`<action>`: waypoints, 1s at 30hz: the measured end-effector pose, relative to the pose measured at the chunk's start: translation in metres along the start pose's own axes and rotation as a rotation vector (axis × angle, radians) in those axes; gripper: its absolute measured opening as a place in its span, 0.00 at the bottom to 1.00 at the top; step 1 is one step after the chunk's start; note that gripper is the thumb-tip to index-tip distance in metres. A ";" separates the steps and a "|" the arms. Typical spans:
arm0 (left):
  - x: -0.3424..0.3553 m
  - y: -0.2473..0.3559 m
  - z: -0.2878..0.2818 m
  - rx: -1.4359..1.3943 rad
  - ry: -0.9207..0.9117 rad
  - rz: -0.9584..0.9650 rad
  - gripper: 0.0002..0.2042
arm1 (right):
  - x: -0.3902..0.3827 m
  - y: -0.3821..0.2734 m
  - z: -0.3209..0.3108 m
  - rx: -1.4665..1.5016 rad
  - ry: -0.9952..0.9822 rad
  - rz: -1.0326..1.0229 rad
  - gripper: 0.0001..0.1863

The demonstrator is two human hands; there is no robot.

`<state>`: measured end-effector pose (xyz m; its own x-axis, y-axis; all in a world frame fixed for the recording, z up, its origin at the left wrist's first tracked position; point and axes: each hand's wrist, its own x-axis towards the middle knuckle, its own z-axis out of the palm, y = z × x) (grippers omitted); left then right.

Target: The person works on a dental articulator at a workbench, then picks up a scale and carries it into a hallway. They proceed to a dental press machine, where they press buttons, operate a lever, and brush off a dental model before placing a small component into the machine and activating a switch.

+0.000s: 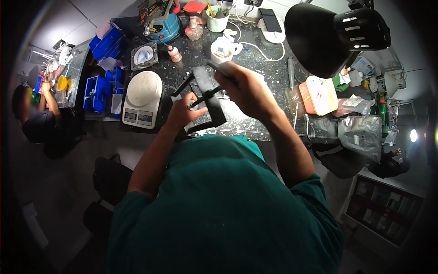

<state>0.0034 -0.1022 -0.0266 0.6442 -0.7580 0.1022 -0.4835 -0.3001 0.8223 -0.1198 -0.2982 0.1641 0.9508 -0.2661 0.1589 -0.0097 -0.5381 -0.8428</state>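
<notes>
A dark metal frame [216,112] with angled bars stands tilted at the bench's front, crossed by a dark rod. My left hand [181,113] is closed around a small round pale-metal piece [192,104] at the rod's lower end, inside or against the frame. My right hand [244,89] grips a dark handle at the rod's upper end, its fingers wrapped round it. Just behind sits a white cup [221,54] with material in it, and a bright white sheet or patch [239,116] lies under my hands.
Left: white scale [142,102], blue bins [95,92], small bottle [174,55], blue machine [163,32]. Right: black lamp [315,41], orange-rimmed container [318,96], silver bag [359,137], phone [271,21], pliers [309,128]. Co-workers sit far left [39,116] and far right [388,165].
</notes>
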 end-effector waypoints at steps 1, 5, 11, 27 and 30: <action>0.000 -0.002 -0.001 -0.002 -0.015 -0.008 0.20 | 0.006 -0.003 0.007 -0.092 0.005 -0.083 0.09; -0.001 0.006 0.005 -0.143 0.123 0.071 0.14 | 0.022 -0.017 0.028 -0.169 -0.054 -0.184 0.07; -0.011 0.008 0.004 -0.235 0.193 0.012 0.14 | 0.037 -0.026 0.042 -0.237 -0.117 -0.256 0.07; -0.024 0.004 -0.007 -0.134 0.046 0.007 0.17 | 0.038 -0.040 0.052 -0.283 -0.184 -0.242 0.15; -0.029 -0.010 0.004 -0.276 0.138 0.023 0.17 | 0.038 -0.039 0.047 -0.199 -0.242 -0.275 0.18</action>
<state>-0.0132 -0.0795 -0.0401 0.7185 -0.6712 0.1821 -0.3317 -0.1005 0.9380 -0.0691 -0.2498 0.1784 0.9714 0.0921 0.2190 0.2178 -0.7132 -0.6663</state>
